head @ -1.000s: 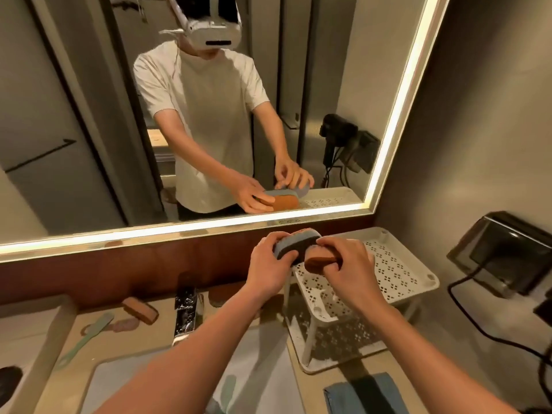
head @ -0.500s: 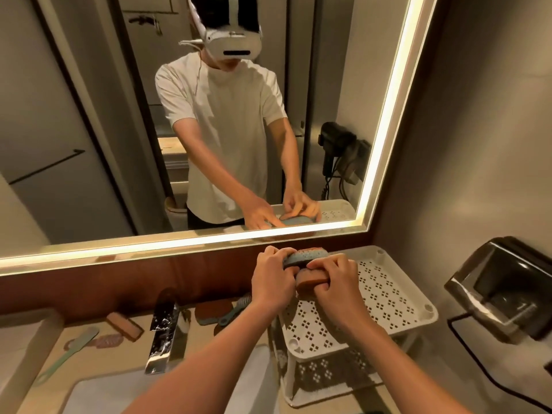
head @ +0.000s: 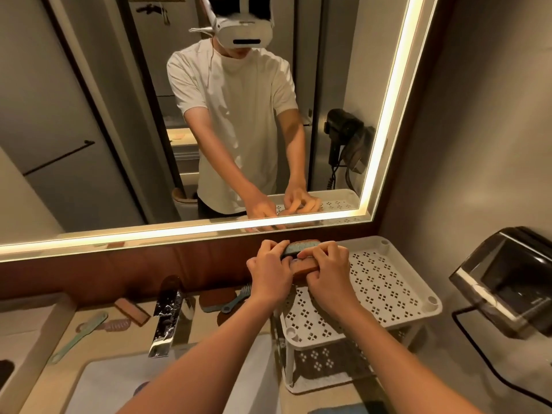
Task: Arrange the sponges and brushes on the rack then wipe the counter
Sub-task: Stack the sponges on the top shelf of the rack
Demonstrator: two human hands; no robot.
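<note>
Compared with a second earlier, both hands had dropped from above the rack (head: 388, 282) down to the far-left corner of its top tray, about 10 o'clock on the tray, right against the wall under the mirror. The left hand (head: 270, 273) had its fingers curled over the left end of the blue-grey sponge (head: 301, 247). The right hand (head: 327, 274) was pinched round the brown sponge (head: 303, 268) just under it, fingertips on the blue one too. (Couldn't tell if the pair was actually resting on the tray, the hands hid the underside.) My read: this was the set-down of these two, nearly done. Plenty left though. Off at 9 o'clock from the rack a second brown sponge (head: 131, 311), a green brush (head: 79, 337) and a teal brush (head: 237, 298) lay on the worktop (head: 98, 345), so wiping looked a way off.
</note>
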